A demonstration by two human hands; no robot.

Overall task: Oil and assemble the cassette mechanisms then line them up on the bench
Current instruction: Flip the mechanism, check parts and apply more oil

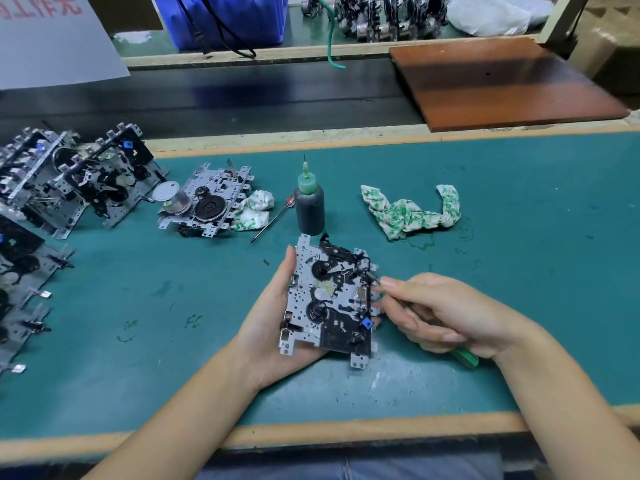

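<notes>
left hand (273,320) cradles the mechanism (329,299), right hand (440,313) pinches a green-handled tool (464,356) at its right edge; assembly underway, steady tip placement next.

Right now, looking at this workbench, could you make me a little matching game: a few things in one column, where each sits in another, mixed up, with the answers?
Things:
1. oil bottle
2. wooden board
3. crumpled rag
4. cassette mechanism

Places:
A. held in the left hand
B. far right, across the dark belt
C. standing upright just beyond the held part
D. lying on the green mat, right of the bottle

Pairs: 1-C, 2-B, 3-D, 4-A
</notes>
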